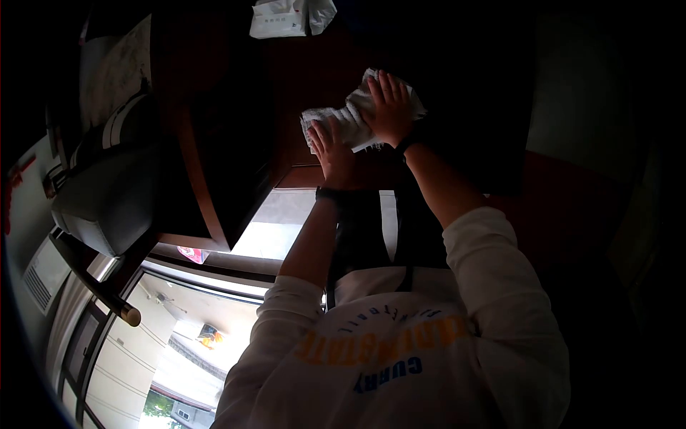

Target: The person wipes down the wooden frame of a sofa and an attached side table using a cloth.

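Observation:
A pale terry towel (341, 120), bunched and folded, lies on a dark reddish-brown wooden surface (304, 82). My left hand (331, 154) rests on the towel's near left end, fingers stretched out over it. Farther up and to the right, my right hand (391, 113) lies flat on the towel's other part, its fingers spread and pointing away from me. Both palms face down. Some of the towel is covered by the hands, and dim light blurs its edges.
A white plastic packet (291, 18) with printing stands on the surface beyond the towel. To the left are a grey padded seat (107, 196) and a wooden frame corner (221, 232). Bright glass panes (136, 357) are at lower left. The right side is very dark.

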Motion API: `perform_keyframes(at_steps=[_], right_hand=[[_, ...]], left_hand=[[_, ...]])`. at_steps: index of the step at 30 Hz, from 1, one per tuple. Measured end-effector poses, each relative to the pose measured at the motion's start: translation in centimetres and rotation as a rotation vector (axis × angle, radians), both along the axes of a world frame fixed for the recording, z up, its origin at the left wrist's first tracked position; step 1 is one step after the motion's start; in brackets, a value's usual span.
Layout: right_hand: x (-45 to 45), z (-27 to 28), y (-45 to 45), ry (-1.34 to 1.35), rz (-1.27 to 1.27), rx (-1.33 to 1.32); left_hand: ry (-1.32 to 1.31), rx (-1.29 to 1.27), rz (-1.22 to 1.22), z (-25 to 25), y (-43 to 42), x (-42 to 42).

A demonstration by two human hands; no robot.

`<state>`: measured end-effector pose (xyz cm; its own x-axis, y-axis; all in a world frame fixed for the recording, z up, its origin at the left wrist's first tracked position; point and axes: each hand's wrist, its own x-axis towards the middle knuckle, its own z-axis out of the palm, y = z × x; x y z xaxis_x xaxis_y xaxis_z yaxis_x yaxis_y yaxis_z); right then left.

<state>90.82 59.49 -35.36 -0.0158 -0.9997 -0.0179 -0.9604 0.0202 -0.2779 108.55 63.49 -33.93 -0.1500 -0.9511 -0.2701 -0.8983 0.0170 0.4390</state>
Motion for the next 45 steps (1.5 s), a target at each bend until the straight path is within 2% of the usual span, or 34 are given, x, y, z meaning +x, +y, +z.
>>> perform_keyframes(at_steps=[3, 5, 10, 11, 15, 19, 20, 25, 28, 33, 38, 41, 45], right_hand=[[-5.3, 0.3, 1.2, 0.021, -0.078, 0.003], [-8.6, 0.3, 2.2, 0.051, -0.165, 0.005], [-17.8, 0.6, 5.5, 0.126, -0.3, 0.046], [-18.1, 0.2, 5.9, 0.12, -0.304, 0.046], [-22.5, -0.5, 8.4, -0.014, -0.374, -0.097], [-23.5, -1.3, 10.0, 0.027, -0.438, -0.088], [-23.2, -1.2, 10.4, 0.025, -0.462, -0.107], [-20.4, -0.2, 10.6, 0.131, -0.502, -0.056], [-18.2, 0.1, 10.6, 0.16, -0.447, -0.011], [-12.4, -1.4, 9.5, 0.21, -0.319, -0.107], [-4.7, -1.0, 7.7, 0.271, -0.203, -0.018], [-0.3, -0.1, 7.4, 0.29, -0.136, 0.001], [1.9, 3.4, 7.8, 0.278, -0.061, 0.032]], left_hand=[[0.022, 0.026, -0.058, 1.2, 0.3, -5.1], [-0.079, 0.043, -0.155, 2.4, 0.4, -8.1], [0.095, 0.042, -0.282, 3.9, 2.0, -15.3], [0.089, 0.042, -0.287, 3.3, 2.2, -15.1], [-0.106, 0.073, -0.55, 2.6, 3.5, -18.0], [0.062, 0.086, -0.512, 2.2, 4.2, -19.5], [0.15, 0.078, -0.457, 2.4, 4.6, -19.5], [0.148, 0.042, -0.416, 2.1, 4.7, -17.6], [0.136, -0.033, -0.348, 2.0, 5.4, -15.8], [0.149, -0.067, -0.207, 1.8, 7.0, -9.8], [0.149, -0.084, -0.015, 2.5, 8.5, -3.0], [0.159, -0.134, 0.061, 2.7, 8.6, 0.9], [0.176, -0.149, 0.092, 5.6, 8.7, 2.9]])
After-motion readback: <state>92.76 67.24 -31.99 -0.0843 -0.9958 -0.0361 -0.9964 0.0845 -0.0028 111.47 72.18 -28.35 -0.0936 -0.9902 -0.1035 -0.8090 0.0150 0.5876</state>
